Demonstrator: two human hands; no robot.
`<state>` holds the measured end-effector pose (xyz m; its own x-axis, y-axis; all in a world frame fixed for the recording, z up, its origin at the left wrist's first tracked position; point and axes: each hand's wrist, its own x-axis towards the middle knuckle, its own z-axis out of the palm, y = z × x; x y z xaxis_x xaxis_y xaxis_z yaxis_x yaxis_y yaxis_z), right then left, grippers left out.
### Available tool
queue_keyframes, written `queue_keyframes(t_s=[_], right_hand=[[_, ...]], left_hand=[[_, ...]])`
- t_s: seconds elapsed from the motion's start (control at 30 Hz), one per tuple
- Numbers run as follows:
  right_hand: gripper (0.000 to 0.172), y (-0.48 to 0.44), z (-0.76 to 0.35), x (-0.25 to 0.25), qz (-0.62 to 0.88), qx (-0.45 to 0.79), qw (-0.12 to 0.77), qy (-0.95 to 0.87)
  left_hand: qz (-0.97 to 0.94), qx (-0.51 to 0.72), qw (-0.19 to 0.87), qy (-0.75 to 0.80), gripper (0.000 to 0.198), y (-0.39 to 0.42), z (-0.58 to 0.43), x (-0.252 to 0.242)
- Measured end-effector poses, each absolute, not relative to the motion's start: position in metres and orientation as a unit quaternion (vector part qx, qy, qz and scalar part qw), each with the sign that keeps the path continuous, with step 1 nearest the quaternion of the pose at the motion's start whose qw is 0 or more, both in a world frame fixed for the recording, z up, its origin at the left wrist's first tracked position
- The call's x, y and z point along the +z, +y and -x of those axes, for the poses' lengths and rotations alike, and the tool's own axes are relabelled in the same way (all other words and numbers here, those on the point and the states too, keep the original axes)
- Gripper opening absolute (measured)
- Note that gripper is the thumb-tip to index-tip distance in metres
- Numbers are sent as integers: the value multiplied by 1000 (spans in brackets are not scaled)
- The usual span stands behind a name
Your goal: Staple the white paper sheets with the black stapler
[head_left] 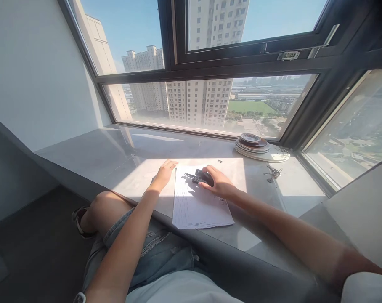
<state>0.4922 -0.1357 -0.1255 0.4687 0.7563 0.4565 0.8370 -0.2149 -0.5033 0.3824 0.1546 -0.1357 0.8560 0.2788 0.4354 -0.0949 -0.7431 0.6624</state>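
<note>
A stack of white paper sheets (202,212) with printed dashes and marks lies on the grey sill in front of me. My right hand (221,184) is closed round a black stapler (200,176) above the far part of the sheets. The stapler's two arms are spread apart and point left; part of its body is hidden by my fingers. At the far left corner of the sheets is my left hand (165,173), its fingers stretched out and touching or nearly touching the paper edge. A small dark piece, perhaps a strip of staples (220,161), lies beyond the sheets.
Several stacked round plates or discs (252,147), a dark one on top, stand by the window at the right. Nearer lies a bunch of keys (273,172). The wide sill (93,158) ends at a front edge by my legs. Dark window frames (203,73) bound its back.
</note>
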Motion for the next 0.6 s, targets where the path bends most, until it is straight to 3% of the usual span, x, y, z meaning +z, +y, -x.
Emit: queue_keyframes(t_s=[0.3,0.6], right_hand=[[47,-134,-495,-156,789,-81,348,-500],[45,-132,-493,-154,790,-76,351,-496]], left_hand=[[-896,201,395,-5,46,139,-377,-135],[-857,185,481,-3,38,116,-387,-127]])
